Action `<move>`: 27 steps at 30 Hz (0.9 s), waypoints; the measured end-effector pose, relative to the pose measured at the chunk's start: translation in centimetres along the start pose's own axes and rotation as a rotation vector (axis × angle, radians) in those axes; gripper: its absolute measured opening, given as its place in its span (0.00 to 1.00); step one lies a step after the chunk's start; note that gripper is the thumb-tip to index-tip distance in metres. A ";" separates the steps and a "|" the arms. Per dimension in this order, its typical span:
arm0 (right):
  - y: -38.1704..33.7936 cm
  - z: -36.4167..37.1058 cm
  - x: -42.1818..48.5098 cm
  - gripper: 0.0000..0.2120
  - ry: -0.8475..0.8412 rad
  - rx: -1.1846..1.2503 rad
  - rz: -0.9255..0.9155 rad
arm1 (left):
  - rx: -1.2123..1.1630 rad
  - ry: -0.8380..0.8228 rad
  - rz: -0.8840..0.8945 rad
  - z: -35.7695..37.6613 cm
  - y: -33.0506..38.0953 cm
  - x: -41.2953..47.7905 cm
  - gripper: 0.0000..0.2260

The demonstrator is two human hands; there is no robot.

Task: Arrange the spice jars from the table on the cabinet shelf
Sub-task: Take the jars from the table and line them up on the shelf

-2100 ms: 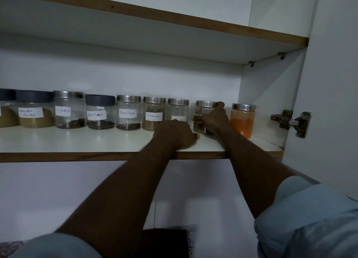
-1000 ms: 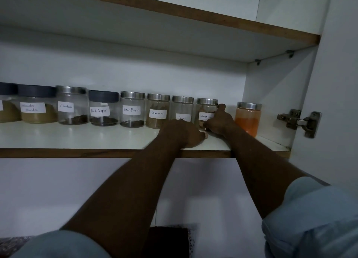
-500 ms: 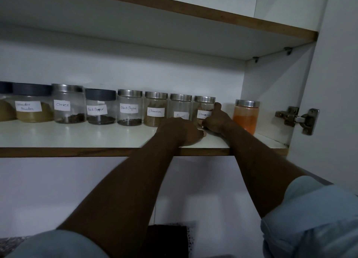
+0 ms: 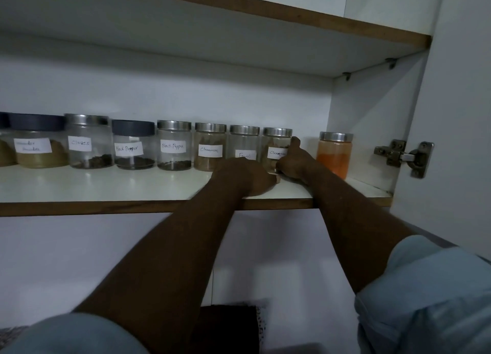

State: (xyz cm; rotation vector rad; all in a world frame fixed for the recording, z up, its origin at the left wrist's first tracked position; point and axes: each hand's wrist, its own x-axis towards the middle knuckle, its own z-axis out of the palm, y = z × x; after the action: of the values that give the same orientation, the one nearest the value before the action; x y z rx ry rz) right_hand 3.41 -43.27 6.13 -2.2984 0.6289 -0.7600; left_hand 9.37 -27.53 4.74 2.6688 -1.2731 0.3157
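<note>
**A:** Going by the head camera, how far along is the person?

**B:** Far, by the look of it. The cabinet shelf [image 4: 106,186] carries a row of upright jars along its back. From the left there is a dark-lidded powder jar [image 4: 39,143], the Cloves jar [image 4: 89,141], a dark-lidded Black Pepper jar [image 4: 133,145] and a steel-lidded Black Pepper jar [image 4: 174,145]. Then come the first Cinnamon jar [image 4: 210,147], the Fennel jar [image 4: 244,141] and the second Cinnamon jar [image 4: 276,143]. An orange powder jar [image 4: 335,154] stands apart at the right, near the cabinet wall.

**A:** And the hands?

**B:** The right hand [image 4: 292,162] holds the second Cinnamon jar low down, with the thumb up its right side and the fingers curled at its base. That jar sits on the shelf just beside the Fennel jar. The left hand [image 4: 244,175] rests on the shelf in front of the Fennel jar, fingers curled under, with nothing visible in it. Whether it touches that jar is hidden.

**A:** What is left?

**B:** Probably letting go of this jar, and perhaps closing the gap to the orange one. The table is out of view, so whether more jars wait there cannot be told.
</note>
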 end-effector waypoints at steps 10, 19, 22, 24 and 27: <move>-0.6 -1.4 -3.8 0.25 0.558 -0.243 -0.179 | -0.024 0.056 0.087 -0.9 0.5 -1.5 0.35; 3.0 -4.7 -4.0 0.38 0.670 -0.591 0.004 | -0.031 0.044 0.080 -1.4 0.4 -1.9 0.36; 3.1 -4.9 -3.8 0.40 0.661 -0.649 0.055 | -0.042 0.058 0.095 -1.3 0.4 -2.1 0.36; 3.0 -5.1 -3.6 0.41 0.668 -0.686 0.049 | -0.044 0.075 0.108 -1.3 0.4 -2.2 0.35; 3.7 -5.6 -3.2 0.40 0.634 -0.562 -0.007 | -0.036 0.083 0.136 -1.3 0.4 -2.3 0.34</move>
State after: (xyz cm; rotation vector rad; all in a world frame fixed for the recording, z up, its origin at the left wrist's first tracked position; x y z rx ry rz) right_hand -3.37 -46.20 6.01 -2.5322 1.2466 -1.4920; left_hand 7.52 -25.79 5.43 2.5166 -1.4231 0.4127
